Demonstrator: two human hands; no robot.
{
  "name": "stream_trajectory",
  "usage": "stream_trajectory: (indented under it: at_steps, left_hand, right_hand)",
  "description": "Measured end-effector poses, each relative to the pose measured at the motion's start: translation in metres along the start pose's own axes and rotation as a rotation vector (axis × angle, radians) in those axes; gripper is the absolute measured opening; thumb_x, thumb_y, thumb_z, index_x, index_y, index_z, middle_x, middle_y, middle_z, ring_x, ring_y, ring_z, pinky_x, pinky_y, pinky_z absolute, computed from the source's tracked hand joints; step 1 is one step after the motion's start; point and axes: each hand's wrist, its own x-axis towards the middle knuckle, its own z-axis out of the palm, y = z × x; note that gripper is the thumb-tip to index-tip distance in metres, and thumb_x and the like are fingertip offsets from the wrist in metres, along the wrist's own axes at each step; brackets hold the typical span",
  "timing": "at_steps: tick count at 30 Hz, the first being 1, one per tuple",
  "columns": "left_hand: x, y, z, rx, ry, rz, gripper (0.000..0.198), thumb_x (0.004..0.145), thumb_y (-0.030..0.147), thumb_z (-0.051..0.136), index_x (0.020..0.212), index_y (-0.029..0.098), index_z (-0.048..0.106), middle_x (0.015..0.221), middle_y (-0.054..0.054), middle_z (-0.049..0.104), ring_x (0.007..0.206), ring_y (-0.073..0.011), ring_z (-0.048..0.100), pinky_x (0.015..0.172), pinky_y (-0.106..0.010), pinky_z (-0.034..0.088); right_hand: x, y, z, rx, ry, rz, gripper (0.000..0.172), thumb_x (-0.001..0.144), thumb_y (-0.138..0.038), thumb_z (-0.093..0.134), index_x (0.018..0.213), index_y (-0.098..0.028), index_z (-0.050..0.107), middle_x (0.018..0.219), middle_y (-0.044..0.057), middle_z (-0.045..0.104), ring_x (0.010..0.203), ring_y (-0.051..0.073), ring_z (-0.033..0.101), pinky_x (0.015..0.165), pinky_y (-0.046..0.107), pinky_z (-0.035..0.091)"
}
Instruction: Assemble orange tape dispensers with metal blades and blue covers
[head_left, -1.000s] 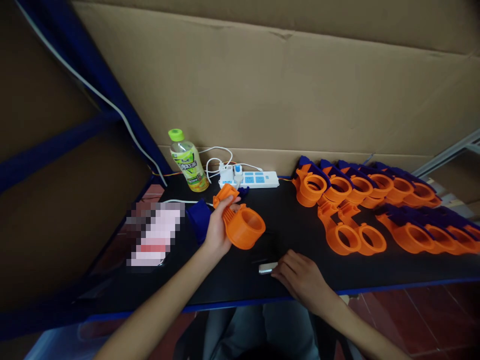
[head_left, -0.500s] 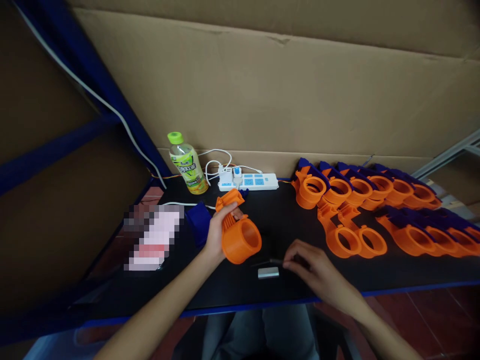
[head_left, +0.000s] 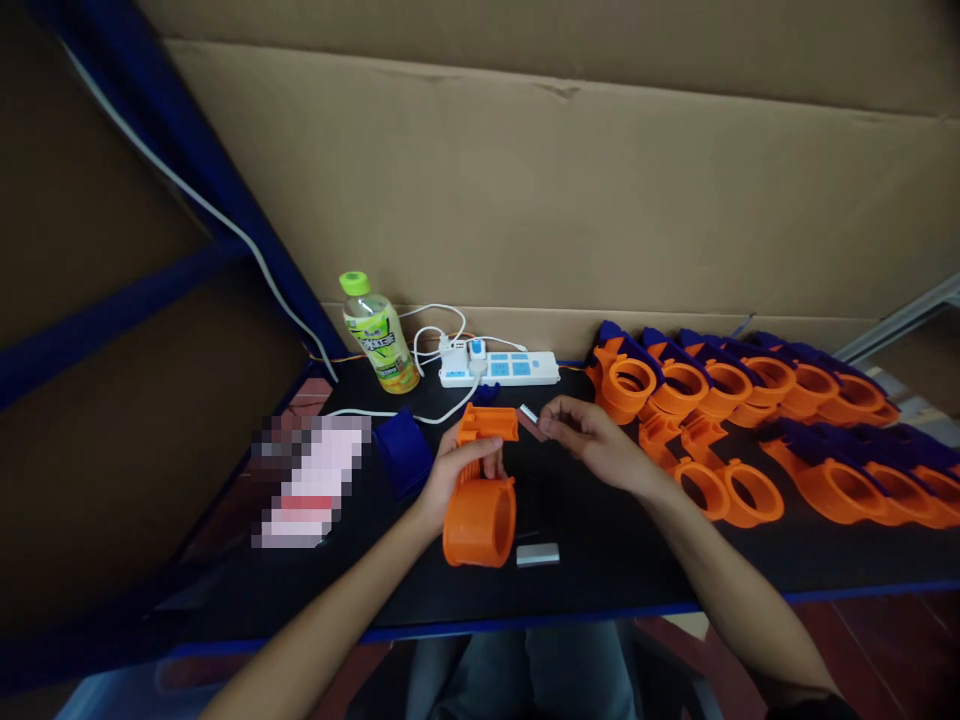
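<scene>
My left hand [head_left: 454, 474] is wrapped round the neck of an orange plastic part [head_left: 480, 500], a wide ring with a flat block at its top, held upright over the black table [head_left: 600, 540]. My right hand [head_left: 592, 440] pinches a small flat metal piece [head_left: 531, 418] just right of that block, nearly touching it. A second small silver metal piece [head_left: 538, 555] lies on the table below the ring.
Rows of orange-and-blue ring parts [head_left: 750, 400] fill the right side. A dark blue part [head_left: 401, 450] lies left of my hand. At the back stand a green-capped bottle [head_left: 375, 335] and a white power strip [head_left: 499, 367] with cables. Cardboard [head_left: 525, 180] walls the rear.
My right hand rose from the table's front edge with a small metal piece and moved up to the orange part's top. My left hand turned the part upright.
</scene>
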Motion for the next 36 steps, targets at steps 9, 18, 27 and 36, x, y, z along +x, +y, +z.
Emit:
stream_trajectory:
  at_steps: [9, 18, 27, 36]
  left_hand:
    - [-0.003, -0.003, 0.003, -0.013, 0.048, -0.048, 0.015, 0.071, 0.026, 0.074, 0.072, 0.018, 0.061, 0.046, 0.004, 0.053, 0.047, -0.0158, 0.056, 0.055, -0.028, 0.049]
    - [-0.005, -0.015, 0.004, 0.017, 0.046, -0.052, 0.021, 0.07, 0.03, 0.078, 0.082, 0.018, 0.065, 0.051, 0.005, 0.058, 0.045, -0.0135, 0.054, 0.051, -0.026, 0.048]
    - [-0.009, -0.014, 0.005, 0.056, 0.094, -0.046, 0.024, 0.071, 0.03, 0.079, 0.083, 0.019, 0.062, 0.052, 0.007, 0.055, 0.046, -0.0118, 0.054, 0.051, -0.024, 0.046]
    - [-0.008, -0.009, 0.002, 0.176, -0.072, -0.117, 0.025, 0.076, 0.034, 0.076, 0.084, 0.019, 0.057, 0.06, 0.007, 0.052, 0.046, -0.0087, 0.047, 0.047, -0.022, 0.04]
  right_hand:
    - [-0.008, -0.001, -0.012, 0.075, -0.066, 0.028, 0.032, 0.094, -0.049, 0.061, 0.088, -0.018, 0.058, 0.077, -0.002, 0.051, 0.064, 0.01, 0.04, 0.06, 0.025, 0.032]
    - [-0.013, 0.0, -0.016, 0.086, -0.104, 0.098, 0.036, 0.092, -0.053, 0.064, 0.088, -0.018, 0.058, 0.075, -0.004, 0.049, 0.059, 0.007, 0.034, 0.051, 0.022, 0.026]
    - [-0.013, 0.011, -0.017, 0.157, -0.105, 0.154, 0.037, 0.091, -0.054, 0.065, 0.088, -0.018, 0.058, 0.069, -0.007, 0.039, 0.054, 0.006, 0.03, 0.048, 0.021, 0.023]
    - [-0.016, 0.024, -0.025, -0.013, -0.153, 0.072, 0.033, 0.094, -0.049, 0.064, 0.087, -0.017, 0.058, 0.077, -0.003, 0.051, 0.066, 0.009, 0.043, 0.061, 0.023, 0.036]
